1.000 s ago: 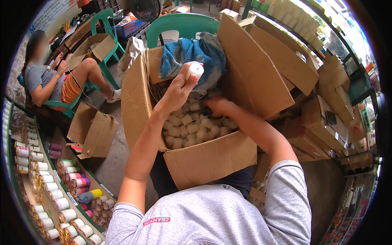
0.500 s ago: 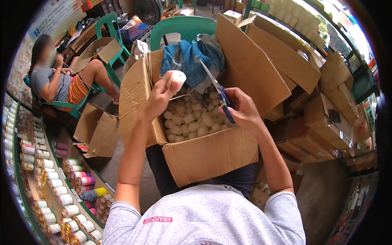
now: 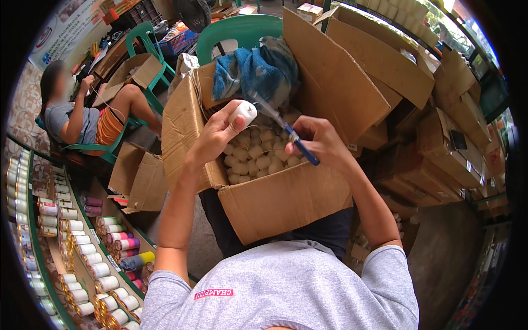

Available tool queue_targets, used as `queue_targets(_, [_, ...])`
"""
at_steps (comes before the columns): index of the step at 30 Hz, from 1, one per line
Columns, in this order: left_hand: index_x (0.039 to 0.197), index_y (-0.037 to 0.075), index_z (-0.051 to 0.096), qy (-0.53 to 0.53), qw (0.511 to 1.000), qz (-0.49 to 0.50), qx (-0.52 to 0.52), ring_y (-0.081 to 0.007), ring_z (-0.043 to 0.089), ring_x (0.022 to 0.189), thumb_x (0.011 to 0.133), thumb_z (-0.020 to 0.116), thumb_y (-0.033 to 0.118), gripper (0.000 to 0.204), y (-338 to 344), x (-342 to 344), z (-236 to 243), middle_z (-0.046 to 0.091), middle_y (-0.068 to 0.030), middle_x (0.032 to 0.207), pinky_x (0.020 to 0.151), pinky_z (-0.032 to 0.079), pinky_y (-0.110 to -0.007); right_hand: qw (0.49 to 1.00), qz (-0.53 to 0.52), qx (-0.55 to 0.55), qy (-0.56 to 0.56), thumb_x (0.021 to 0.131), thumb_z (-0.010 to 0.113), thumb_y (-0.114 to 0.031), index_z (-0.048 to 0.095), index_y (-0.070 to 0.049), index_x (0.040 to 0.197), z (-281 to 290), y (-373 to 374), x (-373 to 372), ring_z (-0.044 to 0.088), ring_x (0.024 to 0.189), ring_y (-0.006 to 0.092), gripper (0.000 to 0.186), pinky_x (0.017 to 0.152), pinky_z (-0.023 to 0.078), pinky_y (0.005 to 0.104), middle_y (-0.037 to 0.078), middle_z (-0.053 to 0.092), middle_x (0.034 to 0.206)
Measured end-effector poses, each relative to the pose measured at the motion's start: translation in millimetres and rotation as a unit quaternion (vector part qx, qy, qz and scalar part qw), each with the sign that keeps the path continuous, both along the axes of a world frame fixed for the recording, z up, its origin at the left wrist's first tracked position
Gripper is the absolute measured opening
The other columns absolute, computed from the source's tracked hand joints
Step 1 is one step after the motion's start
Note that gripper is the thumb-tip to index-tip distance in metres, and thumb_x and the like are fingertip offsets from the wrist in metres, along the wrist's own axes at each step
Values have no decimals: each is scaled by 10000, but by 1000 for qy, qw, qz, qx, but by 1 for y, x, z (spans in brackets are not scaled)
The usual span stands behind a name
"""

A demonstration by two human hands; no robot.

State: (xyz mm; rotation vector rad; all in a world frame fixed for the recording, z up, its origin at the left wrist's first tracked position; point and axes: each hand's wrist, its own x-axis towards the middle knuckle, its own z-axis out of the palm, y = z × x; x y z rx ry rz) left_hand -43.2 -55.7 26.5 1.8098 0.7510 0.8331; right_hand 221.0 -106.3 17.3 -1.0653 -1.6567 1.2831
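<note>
My left hand (image 3: 212, 137) is closed round a small white candle (image 3: 245, 114), holding it up over the cardboard box (image 3: 286, 206). A short bit of wick shows at its top. My right hand (image 3: 319, 140) grips a pair of scissors by the blue handles (image 3: 301, 147). Their blades, blurred by motion, point up and left, with the tips close to the candle's top. I cannot tell whether they touch it. Beneath both hands, many small off-white candles (image 3: 256, 162) lie loose in the box.
A blue cloth (image 3: 247, 71) hangs over the box's far side, in front of a green chair (image 3: 234, 34). Stacked cartons (image 3: 434, 165) stand at right. Shelves of candle jars (image 3: 91, 256) line the left. A seated person (image 3: 77, 115) handles string at far left.
The scissors have turned and their blade tips have come down beside the candle. My left hand has tilted the candle, its top now facing the blades. The view has shifted slightly.
</note>
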Motion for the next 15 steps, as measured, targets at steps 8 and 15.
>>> queue_targets(8, [1162,72,565,-13,1000,-20,-19,-52,436,794,936,520,572,550,-12,14,-16,506,32,882,715,397,-209,924,-88,166,332,926,662,-202,581,9,1100,16,2,-35,606,829,112,285,728,500,245,57,626,968])
queue_targets(15, [1163,55,563,-29,999,-30,-25,-47,433,771,941,516,568,562,-17,7,-20,512,35,863,690,390,-208,914,-119,232,310,877,672,-33,580,17,1115,27,-4,-33,633,921,130,260,802,537,290,96,661,1009])
